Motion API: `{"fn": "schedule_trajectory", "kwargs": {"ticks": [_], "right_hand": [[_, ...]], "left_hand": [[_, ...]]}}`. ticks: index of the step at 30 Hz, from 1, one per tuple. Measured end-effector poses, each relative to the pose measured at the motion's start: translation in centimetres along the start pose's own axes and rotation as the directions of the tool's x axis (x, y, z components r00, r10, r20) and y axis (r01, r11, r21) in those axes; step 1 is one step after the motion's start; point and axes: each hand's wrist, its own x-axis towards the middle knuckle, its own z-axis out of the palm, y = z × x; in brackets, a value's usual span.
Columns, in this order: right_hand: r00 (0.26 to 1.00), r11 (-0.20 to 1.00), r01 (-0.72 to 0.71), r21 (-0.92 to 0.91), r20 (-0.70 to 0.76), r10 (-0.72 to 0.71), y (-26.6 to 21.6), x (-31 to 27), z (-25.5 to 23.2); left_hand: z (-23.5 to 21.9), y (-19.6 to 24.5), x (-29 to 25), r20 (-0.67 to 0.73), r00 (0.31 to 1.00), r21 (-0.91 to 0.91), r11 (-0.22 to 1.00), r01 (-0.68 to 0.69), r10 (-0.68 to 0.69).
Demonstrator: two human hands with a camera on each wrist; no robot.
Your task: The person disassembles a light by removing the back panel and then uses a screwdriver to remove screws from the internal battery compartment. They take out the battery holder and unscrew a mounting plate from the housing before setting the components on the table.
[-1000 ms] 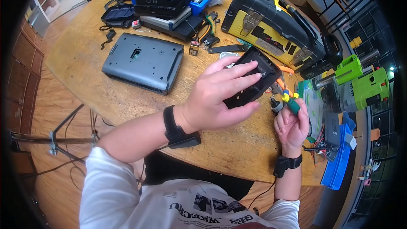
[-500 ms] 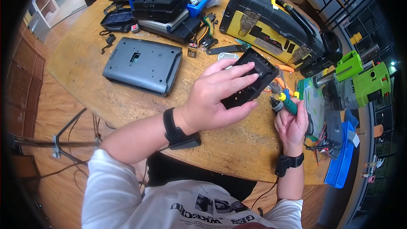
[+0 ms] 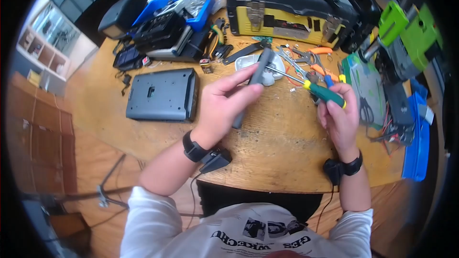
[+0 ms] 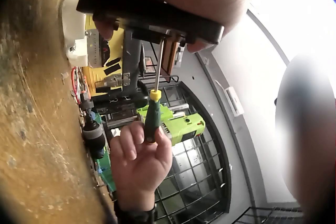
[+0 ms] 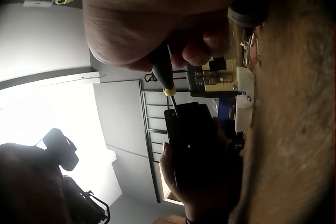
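Observation:
In the head view my left hand (image 3: 221, 105) grips a dark plastic panel (image 3: 260, 69), held on edge above the table. My right hand (image 3: 340, 114) pinches the green handle of a screwdriver (image 3: 325, 94) with a yellow collar. Its metal shaft points left, and the tip meets the panel's right-hand face. The left wrist view shows the shaft of the screwdriver (image 4: 157, 77) reaching the panel (image 4: 152, 16); the exact contact spot is hidden. In the right wrist view the panel (image 5: 194, 145) is dark, with the left fingers around its edge.
A grey device housing (image 3: 162, 94) lies at the left of the table. Behind stand a yellow-black toolbox (image 3: 287, 24) and stacked black devices (image 3: 162, 31). A white tray (image 3: 245, 61), pliers (image 3: 330, 74) and wires lie beyond my hands. A blue bin (image 3: 416, 148) is at the right edge.
My left hand has turned the panel from lying nearly face up to standing on edge. The screwdriver now points left with its tip at the panel. The head view has shifted.

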Motion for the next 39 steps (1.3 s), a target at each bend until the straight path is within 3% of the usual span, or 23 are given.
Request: {"fn": "schedule_trajectory", "kwargs": {"ticks": [2,3,4,6,8,9,10,12,14,15,19,22,24,31,33,36,39], "right_hand": [[0.997,0.973,0.047,-0.225,-0.049,-0.06,0.5,-0.5,0.0],[0.997,0.971,-0.058,-0.233,-0.062,0.045,-0.1,-0.6,-0.4],[0.994,0.977,-0.058,-0.207,-0.103,0.037,-0.5,-0.5,-0.6],[0.995,0.897,-0.087,-0.433,-0.077,0.059,-1.1,-0.2,-0.4],[0.992,0.916,-0.066,-0.395,-0.127,0.017,-0.5,0.2,-0.1],[0.972,0.881,0.159,-0.445,-0.088,-0.22,0.4,0.5,0.0],[0.897,0.789,0.368,-0.491,-0.034,-0.44,0.9,0.6,-0.1],[0.906,0.785,0.372,-0.496,0.008,-0.424,0.3,0.2,-0.3],[0.921,0.654,0.338,-0.676,0.097,-0.376,-0.5,-0.2,-0.3],[0.955,0.682,0.26,-0.684,0.076,-0.288,-0.7,-0.3,-0.4],[0.973,0.719,0.215,-0.661,0.078,-0.219,-0.9,-0.3,-0.5],[0.962,0.776,0.256,-0.576,0.075,-0.262,-0.5,-0.4,-0.3],[0.9,0.671,0.415,-0.614,0.168,-0.402,-0.4,-0.3,-0.2],[0.928,0.722,0.355,-0.594,0.127,-0.352,-0.2,-0.5,-0.2],[0.887,0.67,0.418,-0.613,0.116,-0.447,0.0,-0.3,-0.3],[0.901,0.737,0.39,-0.551,0.062,-0.43,0.1,-0.4,-0.2],[0.897,0.732,0.392,-0.557,0.057,-0.438,-0.1,-0.4,0.0]], "left_hand": [[-0.4,-0.9,0.5,0.011,0.992,-0.188,0.974,0.129,-0.129],[-0.4,-0.8,0.6,0.041,0.989,-0.196,0.97,0.146,-0.141],[-0.5,-1.0,0.8,0.064,0.989,-0.144,0.98,0.138,-0.13],[0.0,-0.9,0.9,0.09,0.989,-0.166,0.977,0.135,-0.121],[0.0,-1.0,1.1,0.175,0.978,-0.126,0.982,0.138,-0.115],[-0.1,-1.4,1.3,0.175,0.976,-0.158,0.975,0.155,-0.127],[0.0,-1.6,1.3,0.17,0.976,-0.193,0.966,0.171,-0.139],[0.5,-1.8,1.4,0.135,0.975,-0.271,0.94,0.207,-0.176],[-0.1,-2.2,1.7,0.145,0.968,-0.301,0.922,0.242,-0.207],[-0.3,-2.2,1.7,0.155,0.971,-0.262,0.94,0.219,-0.183],[0.5,-1.7,1.4,0.164,0.973,-0.261,0.944,0.203,-0.163],[0.8,-1.4,1.3,0.141,0.976,-0.281,0.938,0.202,-0.168],[0.7,-1.5,1.4,0.181,0.969,-0.304,0.927,0.221,-0.171],[0.4,-1.8,1.6,0.205,0.962,-0.333,0.912,0.241,-0.179],[0.5,-1.7,1.7,0.217,0.959,-0.403,0.879,0.256,-0.18],[-0.1,-1.9,2.0,0.291,0.943,-0.447,0.849,0.284,-0.162],[-0.2,-2.0,2.0,0.31,0.936,-0.476,0.826,0.303,-0.165]]}}
